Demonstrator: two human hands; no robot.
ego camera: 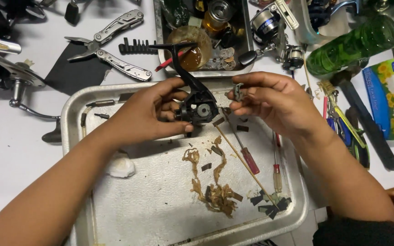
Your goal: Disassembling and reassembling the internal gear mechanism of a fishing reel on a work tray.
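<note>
- We see the left hand [149,114] gripping the black reel body [197,107] over the metal tray [160,214], gear facing up.
- At three o'clock of it, the right hand [274,102] pinches a small grey part [238,91].
- Red-handled screwdrivers [250,160] lie at five o'clock.

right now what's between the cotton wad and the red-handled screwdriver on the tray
In the head view, brown grease strips and small dark scraps lie on the tray between the cotton wad and the red-handled screwdriver.
</note>
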